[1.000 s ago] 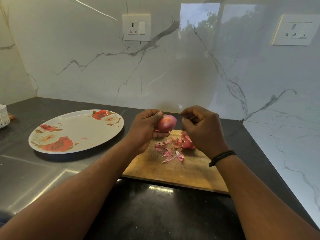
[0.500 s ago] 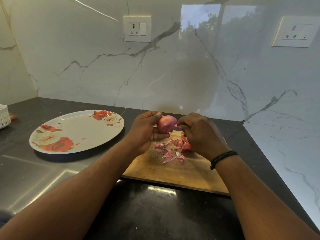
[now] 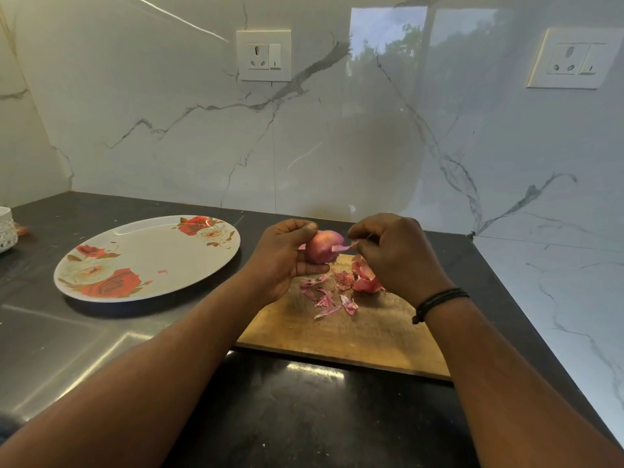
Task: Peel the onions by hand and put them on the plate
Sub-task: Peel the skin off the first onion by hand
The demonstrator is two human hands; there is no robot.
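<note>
My left hand (image 3: 283, 256) holds a small red onion (image 3: 322, 246) above the far end of the wooden cutting board (image 3: 354, 329). My right hand (image 3: 393, 255) pinches a thin strip of onion skin (image 3: 344, 247) that still hangs from the onion's right side. Several loose pink peels (image 3: 329, 295) lie on the board under my hands, and a bigger piece of onion skin (image 3: 366, 280) sits partly hidden behind my right hand. The white plate with red roses (image 3: 148, 258) lies to the left on the dark counter, bearing only a tiny scrap of peel.
The black counter (image 3: 304, 417) runs to a marble wall at the back and right, with two wall sockets (image 3: 263, 55) above. A white lattice container (image 3: 6, 229) pokes in at the far left edge.
My right hand went to the onion, took a strip of skin, and has pulled it a little to the right. The left hand kept the onion almost still.
</note>
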